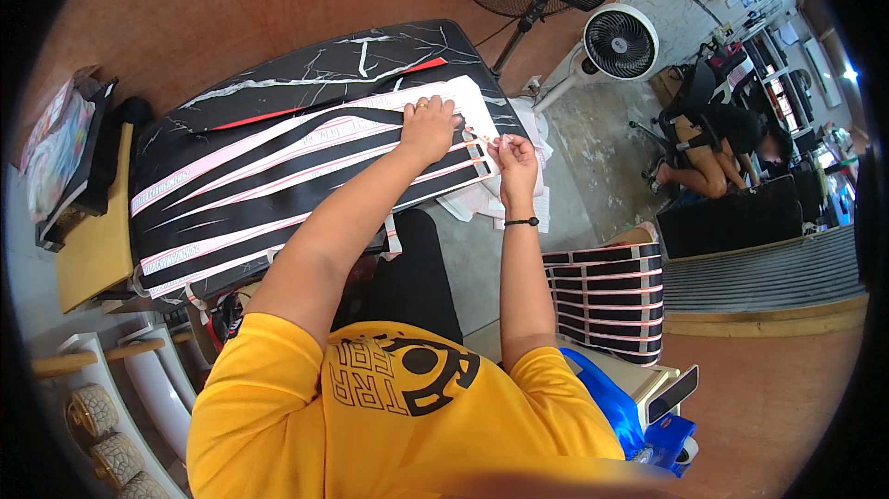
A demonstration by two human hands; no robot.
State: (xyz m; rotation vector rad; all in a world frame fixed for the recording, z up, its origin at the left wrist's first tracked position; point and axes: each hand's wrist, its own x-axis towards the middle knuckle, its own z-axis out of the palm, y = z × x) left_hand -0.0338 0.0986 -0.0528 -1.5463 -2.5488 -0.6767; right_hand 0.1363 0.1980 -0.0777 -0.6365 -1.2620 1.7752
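The left hand [428, 131] rests on the striped sheet [278, 189], fingers a little apart. The right hand [515, 161] has its thumb and finger close together, pinching the sheet's white end. The sheet is long and black, with white strips and thin red lines. It lies under the left hand, on the black bench [435, 41], and stretches far to the left. A clear bag [60, 152] has colorful stuff in it, too blurry to name. What is in the blue bag [607, 397] is hidden.
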